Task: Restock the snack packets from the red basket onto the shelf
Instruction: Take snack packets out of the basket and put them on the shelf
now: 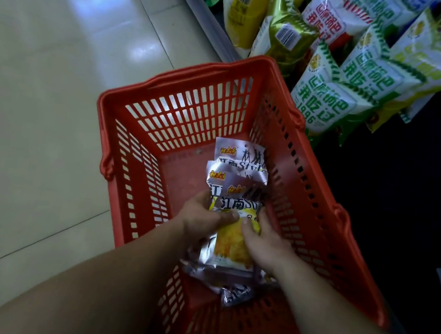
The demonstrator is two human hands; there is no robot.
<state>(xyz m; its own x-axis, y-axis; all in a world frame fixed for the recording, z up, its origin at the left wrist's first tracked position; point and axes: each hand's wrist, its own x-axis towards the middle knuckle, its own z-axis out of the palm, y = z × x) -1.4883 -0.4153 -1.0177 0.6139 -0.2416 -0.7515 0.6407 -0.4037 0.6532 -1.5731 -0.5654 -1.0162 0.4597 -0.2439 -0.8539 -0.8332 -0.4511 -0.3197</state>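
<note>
Both hands were down inside the red basket (181, 75), each curled around one side of a small stack of silver snack packets (232, 238): the left hand (201, 217) on its left edge, the right hand (264, 240) on its right. The stack's long axis ran away from the person, toward the basket's far wall. More loose packets (241, 155) lay just beyond on the basket floor. The shelf (202, 12) stood ahead and to the right, past the rim, so the right hand was probably nearer to it.

Red basket (193, 111) on tiled floor (44, 54), left hand (203, 218) and right hand (265, 242) gripping silver snack packets (231, 242) inside it, green-and-white bags (335, 98) on shelf beside
</note>
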